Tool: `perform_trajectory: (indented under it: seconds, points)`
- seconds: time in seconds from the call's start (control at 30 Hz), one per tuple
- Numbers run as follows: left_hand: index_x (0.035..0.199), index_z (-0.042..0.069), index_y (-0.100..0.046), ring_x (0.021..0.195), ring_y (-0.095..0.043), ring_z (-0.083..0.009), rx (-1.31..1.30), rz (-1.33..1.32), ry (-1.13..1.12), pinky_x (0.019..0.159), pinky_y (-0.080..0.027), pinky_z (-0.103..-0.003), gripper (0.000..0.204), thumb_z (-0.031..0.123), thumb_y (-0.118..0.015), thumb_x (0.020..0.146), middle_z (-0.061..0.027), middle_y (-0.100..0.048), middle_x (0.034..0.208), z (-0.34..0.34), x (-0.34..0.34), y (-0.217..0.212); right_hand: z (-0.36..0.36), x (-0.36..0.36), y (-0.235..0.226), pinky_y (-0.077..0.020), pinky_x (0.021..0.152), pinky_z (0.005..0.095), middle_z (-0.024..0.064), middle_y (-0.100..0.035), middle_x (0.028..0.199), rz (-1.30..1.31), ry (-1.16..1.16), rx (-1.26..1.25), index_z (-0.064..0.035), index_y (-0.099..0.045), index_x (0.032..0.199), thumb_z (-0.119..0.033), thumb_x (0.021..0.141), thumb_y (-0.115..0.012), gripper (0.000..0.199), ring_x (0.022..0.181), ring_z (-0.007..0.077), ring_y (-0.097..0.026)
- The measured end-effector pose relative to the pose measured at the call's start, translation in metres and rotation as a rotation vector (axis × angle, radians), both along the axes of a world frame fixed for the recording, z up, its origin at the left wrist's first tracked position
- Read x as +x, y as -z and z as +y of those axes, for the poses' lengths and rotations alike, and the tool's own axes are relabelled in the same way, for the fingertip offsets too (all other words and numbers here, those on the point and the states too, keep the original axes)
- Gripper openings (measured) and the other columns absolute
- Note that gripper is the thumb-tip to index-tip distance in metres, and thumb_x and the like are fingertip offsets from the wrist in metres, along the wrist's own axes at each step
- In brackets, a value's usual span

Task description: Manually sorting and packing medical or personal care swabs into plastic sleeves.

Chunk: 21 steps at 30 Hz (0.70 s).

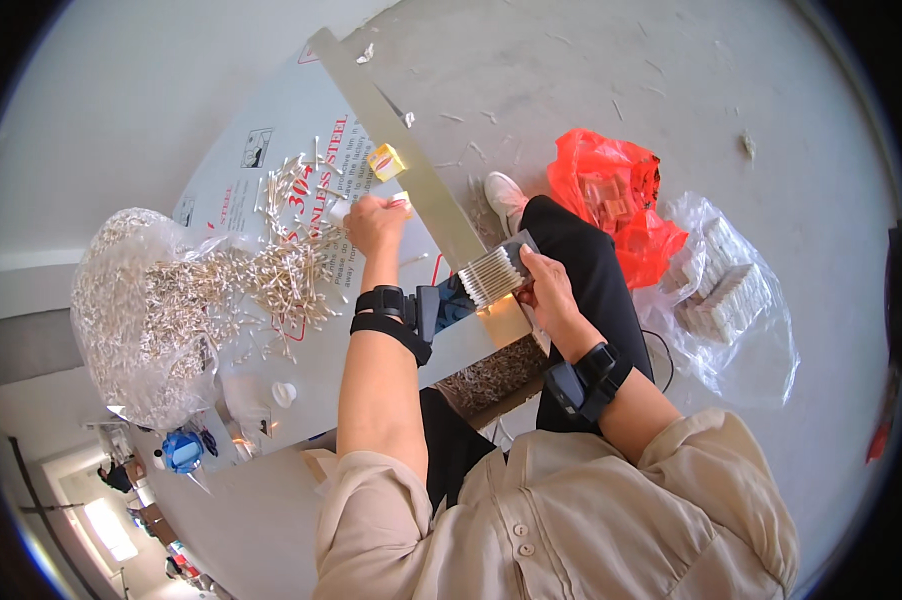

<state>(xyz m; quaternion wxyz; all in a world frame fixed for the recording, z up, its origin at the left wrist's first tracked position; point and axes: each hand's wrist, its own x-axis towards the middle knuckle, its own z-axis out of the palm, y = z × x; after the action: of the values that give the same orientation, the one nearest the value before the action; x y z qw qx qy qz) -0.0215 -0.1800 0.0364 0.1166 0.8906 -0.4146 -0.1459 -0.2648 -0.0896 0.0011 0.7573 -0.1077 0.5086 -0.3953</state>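
My right hand [549, 287] grips a dark flat holder [524, 243] by its edge. A neat row of cotton swabs [491, 277] lies side by side on it. Over the table, my left hand [375, 226] is closed, its fingers bent around a small white piece [400, 201] with a red mark; its exact kind cannot be made out. Just beyond that hand sits a small yellow box [385, 162]. Left of it, a loose heap of cotton swabs [296, 275] spreads out from a large clear plastic bag [136, 310] full of them.
An open box [491, 380] of swabs is by my lap. On the floor at right lie a red plastic bag [606, 185] and a clear bag [726, 300] of white packs. A white cap [284, 394] and a blue object [182, 452] are at the table's near left.
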Motion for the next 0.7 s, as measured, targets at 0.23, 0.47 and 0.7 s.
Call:
perform_trajectory:
  seconds: [0.23, 0.47, 0.7]
  points:
    - [0.093, 0.004, -0.068, 0.083, -0.065, -0.0324, -0.001, 0.068, 0.209, 0.077, -0.053, -0.043, 0.028, 0.016, -0.08, 0.071, -0.014, -0.068, 0.091, 0.01, -0.013, 0.002, -0.001, -0.001, 0.01, -0.0373, 0.045, 0.0251, 0.0009, -0.058, 0.068, -0.023, 0.038, -0.004, -0.0027, -0.065, 0.09, -0.033, 0.095, -0.061, 0.031, 0.048, 0.0083, -0.047]
    - [0.098, -0.005, -0.059, 0.069, -0.065, -0.0151, -0.435, 1.068, -0.091, 0.055, -0.053, -0.028, 0.02, -0.006, -0.068, 0.08, -0.0105, -0.066, 0.083, 0.075, -0.059, -0.024, -0.006, 0.007, -0.007, -0.0441, 0.054, 0.0274, 0.0049, -0.061, 0.076, 0.694, 0.191, -0.673, 0.0005, -0.063, 0.101, -0.02, 0.084, -0.074, 0.029, 0.063, 0.0131, -0.058]
    - [0.089, 0.004, -0.063, 0.073, -0.061, -0.0117, -0.667, 1.279, -0.199, 0.065, -0.049, -0.026, 0.01, 0.005, -0.072, 0.086, -0.0035, -0.066, 0.085, 0.148, -0.12, -0.024, 0.024, -0.011, -0.037, -0.0438, 0.056, 0.0258, 0.0009, -0.058, 0.064, 0.236, -0.359, -0.828, -0.0001, -0.065, 0.09, -0.016, 0.081, -0.078, 0.022, 0.059, 0.0066, -0.05]
